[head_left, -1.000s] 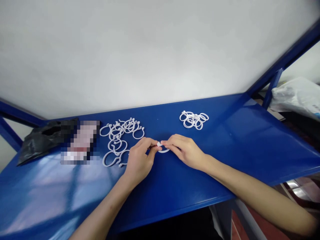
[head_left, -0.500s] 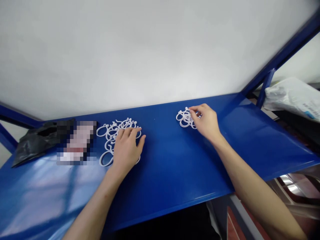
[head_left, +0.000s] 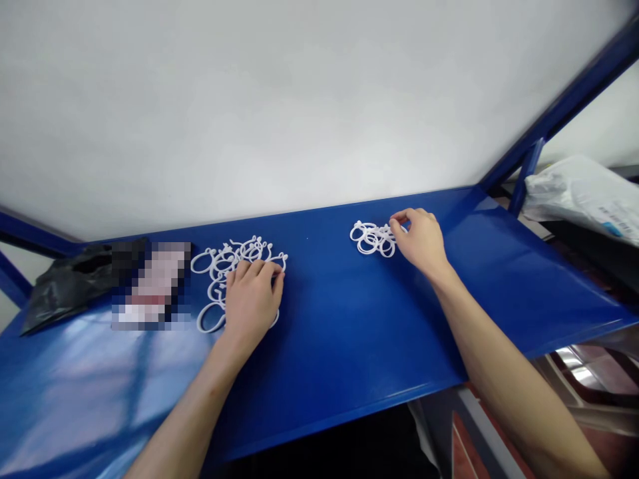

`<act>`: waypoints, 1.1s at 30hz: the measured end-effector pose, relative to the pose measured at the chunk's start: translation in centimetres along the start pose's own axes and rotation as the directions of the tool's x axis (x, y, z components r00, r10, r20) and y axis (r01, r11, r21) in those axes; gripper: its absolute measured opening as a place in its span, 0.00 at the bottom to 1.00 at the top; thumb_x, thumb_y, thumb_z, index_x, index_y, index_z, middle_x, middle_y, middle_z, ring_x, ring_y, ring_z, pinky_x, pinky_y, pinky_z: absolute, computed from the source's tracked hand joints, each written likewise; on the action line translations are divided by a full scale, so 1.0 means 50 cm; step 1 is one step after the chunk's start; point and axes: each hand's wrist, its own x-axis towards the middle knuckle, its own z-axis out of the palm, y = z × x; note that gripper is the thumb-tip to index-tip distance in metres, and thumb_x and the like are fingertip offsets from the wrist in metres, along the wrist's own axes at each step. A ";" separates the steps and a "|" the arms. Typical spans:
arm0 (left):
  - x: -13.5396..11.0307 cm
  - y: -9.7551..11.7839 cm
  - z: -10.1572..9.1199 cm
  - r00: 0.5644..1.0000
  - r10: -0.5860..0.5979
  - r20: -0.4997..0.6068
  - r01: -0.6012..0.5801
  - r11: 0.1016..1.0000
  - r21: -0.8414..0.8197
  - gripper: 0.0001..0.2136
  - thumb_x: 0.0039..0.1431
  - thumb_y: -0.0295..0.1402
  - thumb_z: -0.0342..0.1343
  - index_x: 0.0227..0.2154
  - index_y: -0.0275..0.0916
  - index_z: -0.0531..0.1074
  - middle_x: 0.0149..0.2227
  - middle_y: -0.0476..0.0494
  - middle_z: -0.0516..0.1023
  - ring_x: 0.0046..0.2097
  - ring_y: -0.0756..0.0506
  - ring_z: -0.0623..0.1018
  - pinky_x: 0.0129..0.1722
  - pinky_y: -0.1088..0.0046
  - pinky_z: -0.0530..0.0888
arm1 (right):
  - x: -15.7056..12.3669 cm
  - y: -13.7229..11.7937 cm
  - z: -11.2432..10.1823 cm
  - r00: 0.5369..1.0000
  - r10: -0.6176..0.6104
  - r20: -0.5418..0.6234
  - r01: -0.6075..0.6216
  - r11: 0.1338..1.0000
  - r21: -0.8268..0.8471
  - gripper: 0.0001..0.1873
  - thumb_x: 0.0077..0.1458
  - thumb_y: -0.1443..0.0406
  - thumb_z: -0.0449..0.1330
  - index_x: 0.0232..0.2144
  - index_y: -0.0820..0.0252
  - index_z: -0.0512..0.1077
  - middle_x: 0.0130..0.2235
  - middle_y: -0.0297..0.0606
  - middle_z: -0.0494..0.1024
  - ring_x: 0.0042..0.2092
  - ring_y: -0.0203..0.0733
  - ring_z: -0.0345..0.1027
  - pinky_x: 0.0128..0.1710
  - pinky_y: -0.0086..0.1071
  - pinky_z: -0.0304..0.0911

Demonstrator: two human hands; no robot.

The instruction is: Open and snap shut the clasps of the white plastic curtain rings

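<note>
Several white plastic curtain rings with small eyelets lie in a loose pile (head_left: 213, 267) on the left of the blue tabletop. My left hand (head_left: 252, 296) rests over the right side of that pile, its thumb and forefinger drawn together on a white curtain ring (head_left: 283, 262); the palm hides some rings. A smaller heap of the same rings (head_left: 368, 241) lies farther right. At its right edge, my right hand (head_left: 422, 243) has thumb and forefinger pinched on a white ring, mostly covered by the fingers.
A black plastic bag (head_left: 74, 283) and a blurred-out flat item (head_left: 160, 279) lie left of the large pile. White wall (head_left: 299, 106) rises behind the blue table (head_left: 339, 346). A blue frame post (head_left: 529, 173) and a white plastic bag (head_left: 579, 193) are at the right.
My right hand has shifted slightly right, uncovering more of the small heap, which looks more spread out. My left thumb has closed in toward the forefinger.
</note>
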 end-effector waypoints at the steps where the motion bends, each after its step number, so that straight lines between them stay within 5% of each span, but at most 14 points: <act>1: -0.001 0.003 -0.002 1.000 0.007 -0.022 -0.008 1.000 -0.024 0.08 0.67 0.34 0.52 0.37 0.39 0.76 0.38 0.42 0.80 0.44 0.36 0.72 0.44 0.57 0.67 | -0.004 -0.008 0.000 1.000 -0.018 -0.023 0.018 1.000 -0.003 0.09 0.58 0.64 0.56 0.35 0.59 0.77 0.37 0.44 0.79 0.41 0.50 0.67 0.47 0.46 0.63; 5: -0.003 0.023 -0.014 0.991 0.061 -0.121 -0.085 0.977 -0.198 0.06 0.67 0.33 0.53 0.37 0.40 0.75 0.38 0.44 0.80 0.42 0.40 0.73 0.46 0.60 0.68 | -0.035 -0.061 0.003 0.980 -0.188 -0.072 0.192 0.980 0.055 0.09 0.62 0.63 0.56 0.37 0.58 0.76 0.39 0.44 0.78 0.44 0.51 0.67 0.47 0.46 0.64; 8: -0.005 0.038 -0.021 0.969 0.148 -0.198 -0.209 0.919 -0.334 0.05 0.67 0.32 0.55 0.37 0.41 0.74 0.37 0.46 0.80 0.40 0.43 0.74 0.46 0.62 0.70 | -0.076 -0.114 0.008 0.938 -0.342 0.050 0.316 0.909 0.272 0.09 0.65 0.61 0.57 0.40 0.56 0.75 0.39 0.41 0.78 0.41 0.47 0.70 0.46 0.44 0.67; 12: -0.009 0.055 -0.021 0.932 0.268 -0.243 -0.351 0.835 -0.423 0.02 0.65 0.31 0.57 0.36 0.42 0.75 0.35 0.48 0.80 0.39 0.45 0.75 0.43 0.65 0.72 | -0.135 -0.169 0.017 0.831 -0.454 0.320 0.186 0.770 0.610 0.10 0.66 0.59 0.58 0.46 0.58 0.72 0.39 0.37 0.78 0.35 0.37 0.72 0.36 0.32 0.69; 16: -0.015 0.062 -0.013 0.910 0.334 -0.247 -0.412 0.792 -0.449 0.02 0.65 0.31 0.58 0.35 0.40 0.73 0.34 0.48 0.78 0.37 0.47 0.75 0.40 0.68 0.73 | -0.162 -0.187 0.024 0.813 -0.480 0.330 0.135 0.707 0.695 0.05 0.67 0.63 0.56 0.39 0.58 0.71 0.36 0.35 0.76 0.34 0.35 0.70 0.36 0.31 0.69; 20: -0.021 0.068 -0.013 0.944 0.235 -0.233 -0.324 0.795 -0.513 0.03 0.66 0.32 0.57 0.36 0.40 0.69 0.32 0.50 0.74 0.33 0.50 0.74 0.35 0.73 0.72 | -0.159 -0.182 0.025 0.857 -0.446 0.259 0.182 0.732 0.657 0.03 0.65 0.66 0.56 0.38 0.59 0.70 0.37 0.36 0.75 0.33 0.35 0.70 0.36 0.31 0.68; 24: -0.017 0.068 -0.019 0.977 0.042 -0.209 -0.154 0.819 -0.552 0.08 0.66 0.33 0.56 0.46 0.40 0.70 0.41 0.45 0.74 0.35 0.51 0.75 0.35 0.73 0.74 | -0.155 -0.176 0.024 0.819 -0.520 0.241 0.280 0.730 0.624 0.04 0.66 0.66 0.56 0.40 0.59 0.71 0.36 0.36 0.76 0.36 0.38 0.71 0.37 0.33 0.69; 28: -0.008 0.061 -0.023 0.988 0.121 -0.095 -0.154 0.759 -0.633 0.04 0.67 0.30 0.54 0.38 0.41 0.74 0.36 0.48 0.77 0.33 0.51 0.75 0.36 0.74 0.74 | -0.155 -0.173 0.026 0.787 -0.587 0.189 0.371 0.695 0.617 0.09 0.68 0.65 0.54 0.44 0.58 0.73 0.39 0.40 0.78 0.41 0.41 0.72 0.42 0.37 0.71; 33: -0.014 0.067 -0.025 0.986 0.105 -0.133 -0.168 0.724 -0.669 0.06 0.65 0.27 0.57 0.30 0.40 0.72 0.30 0.50 0.76 0.32 0.51 0.75 0.34 0.76 0.73 | -0.151 -0.167 0.032 0.764 -0.630 0.142 0.406 0.639 0.653 0.10 0.69 0.66 0.54 0.44 0.58 0.76 0.39 0.41 0.80 0.41 0.41 0.74 0.41 0.37 0.72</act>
